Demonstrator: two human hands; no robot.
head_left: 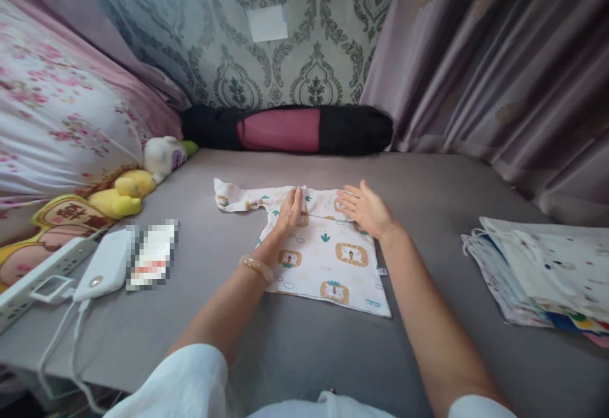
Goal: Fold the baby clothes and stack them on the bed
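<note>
A small white baby shirt [323, 259] with lion faces and green leaves lies flat on the grey bed surface. Its left sleeve stretches out to the left, while the right sleeve is folded across the upper body of the shirt. My left hand [289, 210] rests on the upper middle of the shirt, fingers straight and held together, with a bangle on the wrist. At the shirt's upper right, over the folded sleeve, is my right hand [368, 209], its fingers stretched out and thumb apart. Neither hand grips the cloth.
A stack of folded clothes [547, 272] lies at the right. On the left are a power strip [47, 281], a white device with cables [107, 266], a blurred card [153, 254] and plush toys [126, 193]. A black and pink roll [285, 129] lies along the wall.
</note>
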